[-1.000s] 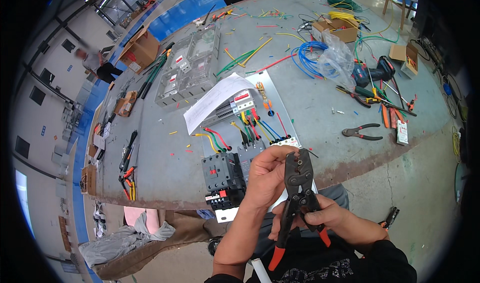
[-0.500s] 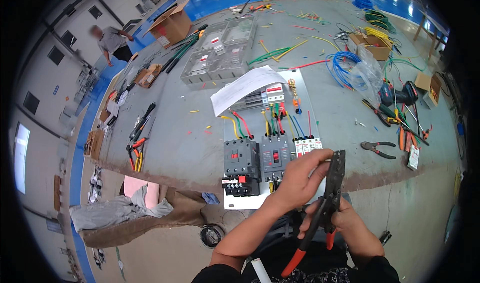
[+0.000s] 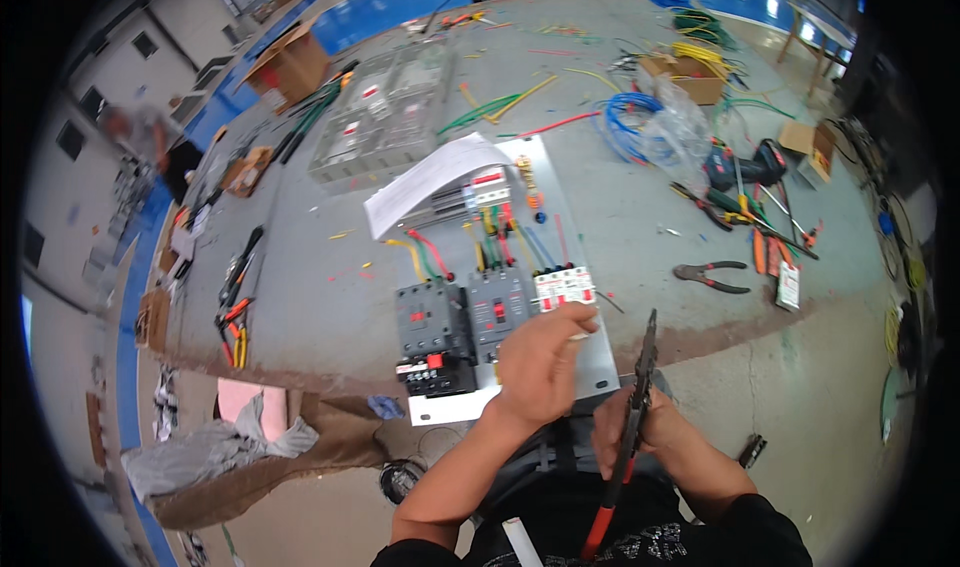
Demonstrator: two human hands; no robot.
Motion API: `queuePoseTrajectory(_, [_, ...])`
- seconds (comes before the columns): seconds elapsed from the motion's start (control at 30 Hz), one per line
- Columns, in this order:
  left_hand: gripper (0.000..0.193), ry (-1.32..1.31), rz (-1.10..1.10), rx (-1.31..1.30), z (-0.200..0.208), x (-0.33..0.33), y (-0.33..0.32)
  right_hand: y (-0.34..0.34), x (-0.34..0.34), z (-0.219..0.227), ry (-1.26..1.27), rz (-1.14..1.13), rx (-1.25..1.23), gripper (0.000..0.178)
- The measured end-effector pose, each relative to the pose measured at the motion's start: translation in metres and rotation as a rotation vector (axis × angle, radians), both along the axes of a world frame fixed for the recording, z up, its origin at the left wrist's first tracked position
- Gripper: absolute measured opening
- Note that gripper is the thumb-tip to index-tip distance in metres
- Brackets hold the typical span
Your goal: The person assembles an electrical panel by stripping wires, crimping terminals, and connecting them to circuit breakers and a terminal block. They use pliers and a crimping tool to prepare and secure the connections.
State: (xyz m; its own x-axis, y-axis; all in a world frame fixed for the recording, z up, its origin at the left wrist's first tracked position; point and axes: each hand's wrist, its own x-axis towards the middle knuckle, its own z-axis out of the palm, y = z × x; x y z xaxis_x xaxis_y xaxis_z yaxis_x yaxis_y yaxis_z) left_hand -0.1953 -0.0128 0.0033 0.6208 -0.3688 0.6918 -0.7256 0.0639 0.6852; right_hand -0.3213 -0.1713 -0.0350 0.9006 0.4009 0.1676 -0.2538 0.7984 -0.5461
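My right hand (image 3: 660,429) is wrapped round a crimping tool (image 3: 636,407) with dark jaws and red handle ends, held upright and seen nearly edge-on. My left hand (image 3: 540,362) hovers over the lower right of a white mounting plate (image 3: 597,352), fingers pinched together. A tiny pale bit shows at its fingertips, too small to name. Just beyond them sits a row of white circuit breakers (image 3: 564,287). On the plate's left are a black contactor (image 3: 430,312) with a relay below it and a grey breaker (image 3: 497,302). Coloured wires rise from holes behind them.
A sheet of paper (image 3: 432,179) covers part of the plate's far end. To the right lie cutting pliers (image 3: 712,277), a cordless drill (image 3: 745,164) and blue wire coils (image 3: 628,127). Clear plastic boxes (image 3: 385,117) stand far left. A person (image 3: 150,137) stands beyond the table.
My left hand has come away from the crimping tool's jaws and moved left. The tool has turned edge-on in my right hand. The whole view has shifted, with the table things further left.
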Motion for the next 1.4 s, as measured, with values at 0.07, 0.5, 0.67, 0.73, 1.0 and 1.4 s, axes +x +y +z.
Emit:
queuePoseTrajectory(0.07, [0.018, 0.372, -0.271, -0.037, 0.012, 0.0, -0.017, 0.004, 0.005, -0.001, 0.041, 0.138, 0.26, 0.035])
queuePoseTrajectory(0.5, [0.017, 0.857, -0.382, -0.021, 0.035, -0.027, -0.022, 0.016, -0.021, 0.033, 0.135, -0.275, -0.159, 0.094])
queuePoseTrajectory(0.67, [0.019, 0.837, -0.392, -0.007, 0.029, -0.023, -0.021, -0.018, -0.025, 0.045, 0.231, -0.038, -0.543, 0.058])
queuePoseTrajectory(0.73, [0.023, 0.865, -0.482, -0.111, 0.025, -0.015, -0.02, -0.022, -0.024, 0.045, 0.254, -0.088, -0.539, 0.051])
queuePoseTrajectory(1.0, [0.021, 1.046, -0.538, -0.182, 0.013, 0.017, -0.012, -0.029, -0.012, 0.045, 0.134, 0.025, -0.453, 0.053])
queuePoseTrajectory(1.4, [0.019, 1.146, -0.534, -0.21, 0.012, 0.007, -0.025, -0.012, -0.002, 0.047, 0.177, 0.035, -0.411, 0.044])
